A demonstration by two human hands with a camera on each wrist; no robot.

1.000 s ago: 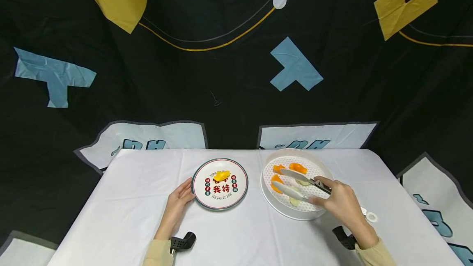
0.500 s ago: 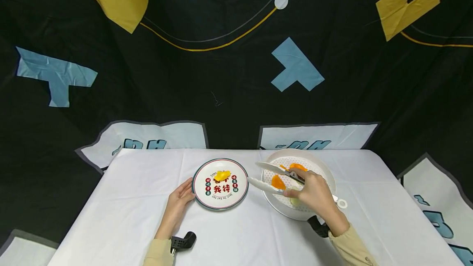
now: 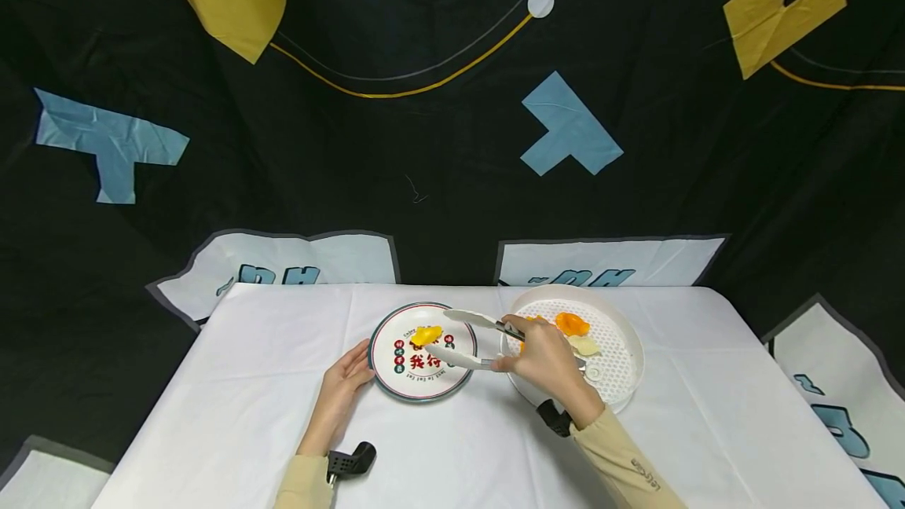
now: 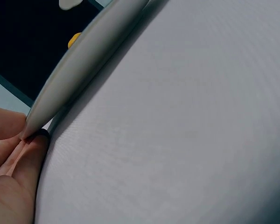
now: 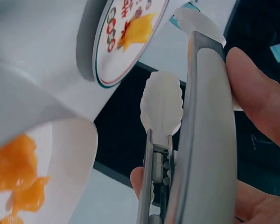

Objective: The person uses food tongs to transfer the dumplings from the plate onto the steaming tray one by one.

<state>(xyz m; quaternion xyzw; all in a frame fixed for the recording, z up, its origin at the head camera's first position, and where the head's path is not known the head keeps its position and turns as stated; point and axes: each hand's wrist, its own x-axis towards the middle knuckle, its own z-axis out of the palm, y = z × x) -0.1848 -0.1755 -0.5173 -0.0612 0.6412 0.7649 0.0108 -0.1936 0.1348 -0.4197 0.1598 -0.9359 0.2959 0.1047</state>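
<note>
My left hand [image 3: 341, 383] pinches the left rim of a round white plate [image 3: 424, 396] with a dark green edge and red lettering; in the left wrist view the plate [image 4: 86, 58] looks tilted up off the cloth. A yellow dumpling-like piece [image 3: 426, 335] lies on it. White-headed metal tongs [image 5: 207, 130] are in my right hand [image 3: 547, 360], gripped between thumb and fingers. Their spread heads reach over the plate's right side, near the yellow piece, with nothing between them. Below my right hand stands a round white tray [image 3: 637, 352], partly hidden by the hand.
On the tray's dotted liner lie orange pieces [image 3: 572, 324] and a pale piece [image 3: 584, 346]. A white cloth [image 3: 283, 336] covers the table. Behind its far edge hangs a black backdrop [image 3: 368, 171] with blue, yellow and white shapes.
My right hand has carried the spread tongs leftward, from over the tray to over the plate. The left hand and plate stay in nearly the same place.
</note>
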